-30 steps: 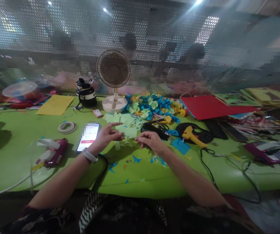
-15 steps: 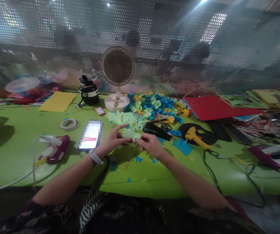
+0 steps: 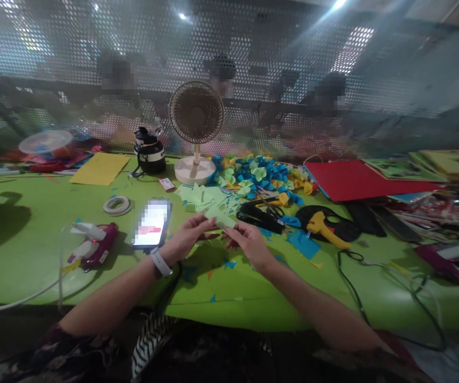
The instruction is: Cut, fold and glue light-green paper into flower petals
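Observation:
A small piece of light green paper [image 3: 220,217] is held between my two hands over the table. My left hand [image 3: 191,234] pinches its left side with thumb and fingers. The right side sits in the pinch of my right hand [image 3: 249,242]. Just beyond my hands lie light green paper pieces [image 3: 199,197] and a black stapler [image 3: 259,217]. Behind them is a heap of folded blue, green and yellow paper shapes [image 3: 259,173]. A phone with a lit screen [image 3: 152,223] lies left of my left hand.
A yellow glue gun [image 3: 327,230] rests on a black stand at right, its cord trailing forward. A desk fan [image 3: 196,167] and a black bottle [image 3: 149,154] stand at the back. On the left are a tape roll [image 3: 117,205] and a purple power strip [image 3: 100,247].
My left fingers, spread above the paper before, have closed in on its left side. The paper has tilted between my hands. The whole view has shifted slightly.

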A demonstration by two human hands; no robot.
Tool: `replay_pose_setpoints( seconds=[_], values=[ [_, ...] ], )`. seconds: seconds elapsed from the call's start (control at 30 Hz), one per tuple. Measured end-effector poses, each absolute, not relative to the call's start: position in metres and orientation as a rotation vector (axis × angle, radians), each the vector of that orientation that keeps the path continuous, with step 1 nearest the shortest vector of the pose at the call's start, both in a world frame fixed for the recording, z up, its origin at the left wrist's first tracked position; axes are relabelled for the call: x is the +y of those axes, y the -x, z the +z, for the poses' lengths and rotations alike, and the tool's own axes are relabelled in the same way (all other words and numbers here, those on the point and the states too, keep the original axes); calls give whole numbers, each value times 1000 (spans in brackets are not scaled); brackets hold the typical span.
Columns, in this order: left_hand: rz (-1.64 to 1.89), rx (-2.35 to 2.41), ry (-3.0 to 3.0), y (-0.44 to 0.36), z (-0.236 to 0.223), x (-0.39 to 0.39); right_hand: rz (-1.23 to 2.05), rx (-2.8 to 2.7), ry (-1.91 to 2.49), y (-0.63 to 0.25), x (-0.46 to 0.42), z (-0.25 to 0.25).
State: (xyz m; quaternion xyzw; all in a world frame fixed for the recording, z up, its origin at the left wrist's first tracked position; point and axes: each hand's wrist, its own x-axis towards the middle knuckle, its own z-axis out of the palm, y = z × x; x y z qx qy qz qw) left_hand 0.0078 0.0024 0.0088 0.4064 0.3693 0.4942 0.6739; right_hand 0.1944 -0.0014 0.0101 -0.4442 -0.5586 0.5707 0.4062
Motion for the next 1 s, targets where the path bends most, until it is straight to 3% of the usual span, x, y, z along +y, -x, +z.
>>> replay_pose_setpoints(
  seconds=[0.13,0.37,0.63,0.8,1.0],
  values=[
    [1068,838,-861,-5,9,2,1481,-1542,1034,-201,-3,13],
    [811,840,-893,4,11,5,787,-2031,667,-218,7,14],
    [817,855,-957,0,7,3,292,-2227,493,-217,5,8],
    [848,893,-1116,-3,13,-1,295,-2231,484,-215,5,9],
    [843,835,-1154,-7,5,-4,592,-2006,706,-207,-1,6]
  ],
)
